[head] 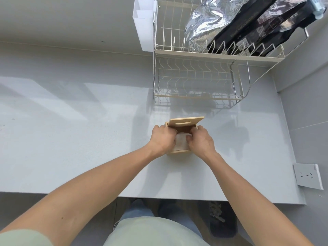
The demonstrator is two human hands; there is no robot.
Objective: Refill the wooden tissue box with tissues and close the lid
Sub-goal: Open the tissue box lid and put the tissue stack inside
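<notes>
A small wooden tissue box (179,152) stands on the grey counter (88,139), right in front of me. Its lid (185,122), a flat wooden panel with an oval slot, is slid back toward the far side, leaving the box open on top. Inside the box lies a white pack of tissues (181,142). My left hand (162,138) rests over the box's left side and my right hand (200,140) over its right side. The fingers of both hands curl down onto the tissues. The hands hide most of the box's side walls.
A two-tier wire dish rack (198,75) stands behind the box, with foil and black bags (248,23) on its upper shelf and a white holder (144,23) on its left end. A wall socket (308,175) sits at the right. The counter's front edge runs below my forearms.
</notes>
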